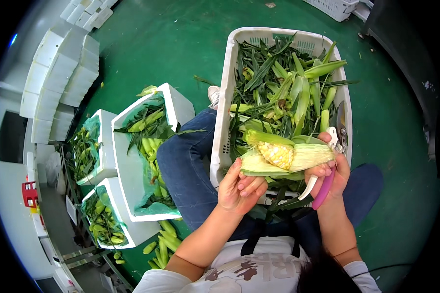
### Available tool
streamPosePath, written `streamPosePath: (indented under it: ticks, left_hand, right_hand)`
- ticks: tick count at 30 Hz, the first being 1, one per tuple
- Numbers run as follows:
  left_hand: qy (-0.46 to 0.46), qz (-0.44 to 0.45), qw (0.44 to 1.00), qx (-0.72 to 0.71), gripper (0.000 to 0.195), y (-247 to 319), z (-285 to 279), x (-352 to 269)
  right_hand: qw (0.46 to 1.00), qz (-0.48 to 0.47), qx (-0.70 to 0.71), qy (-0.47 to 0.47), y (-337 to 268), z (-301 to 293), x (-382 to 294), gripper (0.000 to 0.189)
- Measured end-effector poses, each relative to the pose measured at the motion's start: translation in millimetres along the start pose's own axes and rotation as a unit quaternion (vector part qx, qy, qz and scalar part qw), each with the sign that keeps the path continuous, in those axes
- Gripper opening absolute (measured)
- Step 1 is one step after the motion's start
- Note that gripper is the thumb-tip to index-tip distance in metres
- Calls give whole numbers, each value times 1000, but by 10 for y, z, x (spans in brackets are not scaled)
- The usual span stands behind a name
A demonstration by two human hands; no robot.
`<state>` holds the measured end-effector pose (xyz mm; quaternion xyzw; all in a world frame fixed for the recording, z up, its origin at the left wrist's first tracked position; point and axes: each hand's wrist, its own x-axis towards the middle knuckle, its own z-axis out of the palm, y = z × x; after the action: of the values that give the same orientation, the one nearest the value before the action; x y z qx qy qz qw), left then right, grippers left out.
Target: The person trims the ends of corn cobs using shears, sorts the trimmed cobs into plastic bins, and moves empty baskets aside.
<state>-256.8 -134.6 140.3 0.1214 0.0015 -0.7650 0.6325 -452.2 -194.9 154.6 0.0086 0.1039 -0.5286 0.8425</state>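
Observation:
An ear of corn (277, 154) lies across both hands above a white plastic crate (222, 121); its husk is parted, baring yellow and white kernels. My left hand (243, 185) pinches the husk at one end. My right hand (330, 172) grips the other end and also holds pruning shears (324, 188) with one white and one purple handle, the metal blades pointing away from me. Stripped corn husks and leaves (297, 95) fill much of the crate, which stands between my legs.
Left of my leg stand several white foam boxes (128, 183) lined with green plastic, holding unhusked corn. Loose ears (165, 243) lie on the green floor beside them. Stacked white foam boxes (55, 73) stand farther left. Another white crate (332, 8) is at the top right.

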Motion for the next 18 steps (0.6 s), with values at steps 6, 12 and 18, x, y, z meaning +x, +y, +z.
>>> streamPosePath:
  ticks: [6, 12, 18]
  left_hand:
    - [75, -246, 952, 163, 93, 202, -593, -71]
    - [51, -292, 942, 157, 73, 4, -519, -158]
    - [120, 334, 930, 95, 67, 999, -442, -1686]
  right_hand:
    - [963, 129, -229, -60, -72, 30, 143, 37]
    - [612, 249, -718, -219, 422, 521, 83, 37]
    - [487, 114, -800, -331, 1398, 415, -21, 49]
